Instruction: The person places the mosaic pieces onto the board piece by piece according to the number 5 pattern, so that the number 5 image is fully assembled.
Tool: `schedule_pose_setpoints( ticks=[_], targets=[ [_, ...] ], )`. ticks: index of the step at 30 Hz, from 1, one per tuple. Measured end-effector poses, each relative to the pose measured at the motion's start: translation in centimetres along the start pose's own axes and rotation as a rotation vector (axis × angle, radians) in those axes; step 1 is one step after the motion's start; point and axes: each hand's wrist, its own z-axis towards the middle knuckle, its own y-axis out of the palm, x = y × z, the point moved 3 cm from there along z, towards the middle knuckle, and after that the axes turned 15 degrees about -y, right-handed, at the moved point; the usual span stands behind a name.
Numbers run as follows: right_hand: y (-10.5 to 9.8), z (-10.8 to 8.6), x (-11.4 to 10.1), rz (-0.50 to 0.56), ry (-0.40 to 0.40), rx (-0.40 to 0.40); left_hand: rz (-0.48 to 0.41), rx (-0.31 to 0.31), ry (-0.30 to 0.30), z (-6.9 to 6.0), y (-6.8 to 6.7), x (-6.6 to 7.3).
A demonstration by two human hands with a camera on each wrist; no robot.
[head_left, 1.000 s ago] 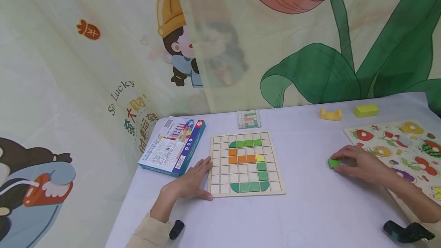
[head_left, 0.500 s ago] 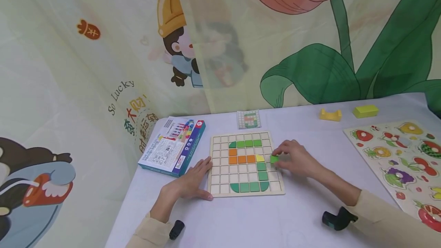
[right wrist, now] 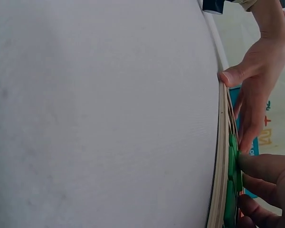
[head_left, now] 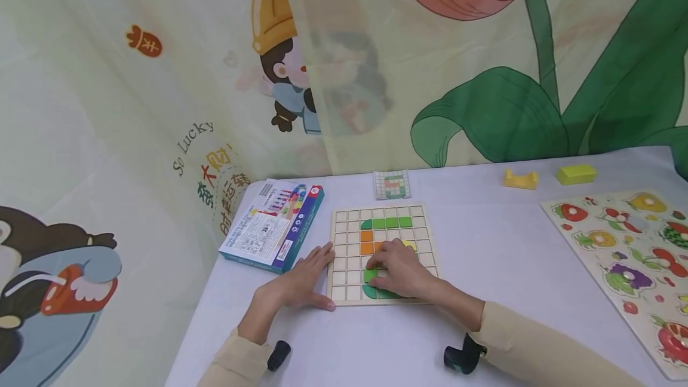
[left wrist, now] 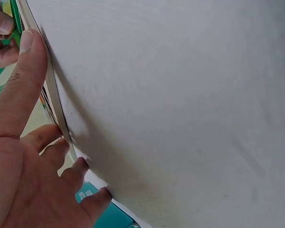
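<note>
A wooden grid board (head_left: 339,237) lies on the white table in the head view, with green, orange and yellow tiles set in some of its squares. Flat along its left edge, my left hand (head_left: 301,279) rests with straight fingers and the thumb at the near corner. Over the lower middle of the board, my right hand (head_left: 407,271) pinches a green square tile (head_left: 370,276) just above the curved green corner tile (head_left: 368,291). This hand hides several tiles in the lower right part. The right wrist view shows its fingertips (right wrist: 249,164) beside green tiles (right wrist: 232,199) seen edge-on.
A blue-and-white box (head_left: 271,226) lies left of the board. Behind stands a small pattern card (head_left: 392,185). At the back right are a yellow arched block (head_left: 520,180) and a yellow-green block (head_left: 577,174). A fruit picture board (head_left: 586,243) lies far right.
My right hand has carried the green tile leftward from beside the fruit picture board to over the grid board. The left hand has stayed at the board's left edge.
</note>
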Motion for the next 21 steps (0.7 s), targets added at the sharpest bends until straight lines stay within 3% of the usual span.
schedule_pose_setpoints(
  ticks=[21],
  targets=[
    [0.26,-0.69,0.37,-0.007,0.002,0.065,-0.006,-0.004,0.009,0.27,0.34,0.19]
  ],
)
